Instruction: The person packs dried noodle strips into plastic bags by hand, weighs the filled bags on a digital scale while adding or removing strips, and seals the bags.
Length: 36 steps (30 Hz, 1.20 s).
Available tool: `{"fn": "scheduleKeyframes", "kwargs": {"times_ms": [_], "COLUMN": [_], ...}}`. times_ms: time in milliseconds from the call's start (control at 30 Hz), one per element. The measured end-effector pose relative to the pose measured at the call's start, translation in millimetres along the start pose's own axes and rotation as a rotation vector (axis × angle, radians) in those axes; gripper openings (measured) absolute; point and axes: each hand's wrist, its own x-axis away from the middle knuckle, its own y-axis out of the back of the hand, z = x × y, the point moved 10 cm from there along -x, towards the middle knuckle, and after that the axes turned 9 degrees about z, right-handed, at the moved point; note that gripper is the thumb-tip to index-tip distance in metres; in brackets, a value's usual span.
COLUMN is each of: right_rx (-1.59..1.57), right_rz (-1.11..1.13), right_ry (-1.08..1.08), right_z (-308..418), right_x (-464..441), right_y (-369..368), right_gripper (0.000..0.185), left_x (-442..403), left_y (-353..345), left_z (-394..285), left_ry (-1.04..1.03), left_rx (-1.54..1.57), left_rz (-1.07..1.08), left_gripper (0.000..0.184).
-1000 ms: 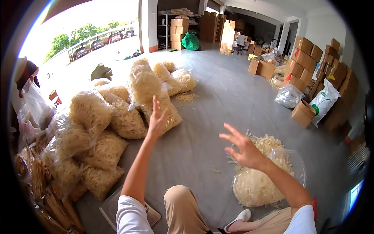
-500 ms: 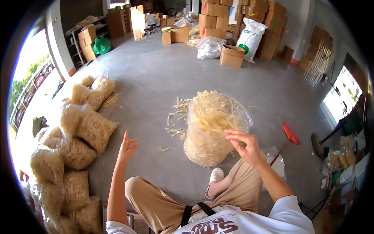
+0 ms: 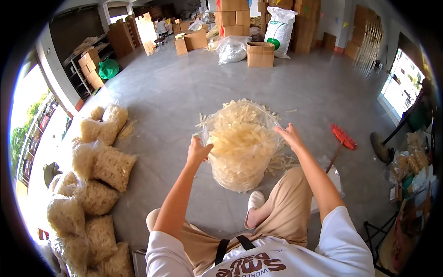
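Between the two hands, then, a clear bag [image 3: 240, 173] is seen on the grey floor [image 3: 161, 92], set straight ahead of the seated body and just beyond the pale shoe [image 3: 256, 200]. Its long axis is read as roughly upright, its wide mouth turned up, and its inside is packed with pale strips [image 3: 242, 134].

The rim is flanked from both sides: by the left hand [image 3: 198, 151] at the near left edge, by the right hand [image 3: 291, 136] at the right edge, a touch farther forward. The packed body of the bag is approached more closely by the left hand; on the right, a short stretch of film is drawn outward between the strips and the fingertips.

And the grip? On the right, the film is pinched between thumb and fingers. On the left, the thumb is pointed in toward the bag and the fingers are partly curled at the film, but whether any of it is pinched cannot be told.

Both arms are held out low in front. The left forearm [image 3: 177, 196] is angled forward and slightly inward, the right forearm [image 3: 318, 177] slanted inward more strongly from the right side.

Around the base, loose strips [image 3: 281, 162] are scattered on the right; well off to the left, filled bags [image 3: 94, 196] are heaped.
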Motion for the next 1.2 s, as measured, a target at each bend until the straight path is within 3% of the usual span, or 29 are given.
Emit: {"fn": "scheduleKeyframes", "kwargs": {"times_ms": [67,200,267,400,467,567,667,800,933,1200], "right_rx": [-0.084,-0.342,-0.451,-0.474,-0.525,-0.654,-0.729,-0.782,-0.914,-1.033], "right_rz": [0.669,0.640,0.661,0.828,0.789,0.658,0.547,0.611,0.646,0.995], "right_ry": [-0.163,-0.096,-0.182,-0.071,-0.128,-0.204,-0.182,0.123,0.270,0.533], "right_z": [-4.5,26.6,36.9,54.1,55.3,57.1,79.2,179.3,295.5,490.1], "right_x": [11.5,62.5,89.5,120.8,137.6,139.0,126.4,113.2,109.5,191.3], "right_y": [-49.5,-43.6,-35.6,-30.5,-26.7,-24.8,-15.9,-21.9,-29.8,-103.4], "right_gripper": [0.031,0.018,0.017,0.018,0.019,0.020,0.020,0.021,0.021,0.024], "left_x": [-17.8,3.7,34.6,55.1,47.9,46.5,42.1,59.1,109.0,304.3], "left_y": [-25.3,-29.7,-24.7,-24.6,6.1,-0.8,26.1,92.4,196.9,364.8], "left_z": [30.9,73.3,87.7,102.9,86.3,101.2,103.9,114.5,117.2,129.3], "left_ry": [0.025,0.088,0.164,0.276,0.065,0.073,0.058,0.069,-0.077,-0.208], "left_rx": [-0.018,-0.010,0.099,0.080,0.078,0.283,0.395,0.519,0.648,0.749], "left_rz": [0.119,0.292,0.438,0.549,0.204,0.265,0.166,-0.015,-0.271,-0.777], "left_gripper": [0.043,0.021,0.011,0.011,0.017,0.023,0.027,0.029,0.025,0.024]}}
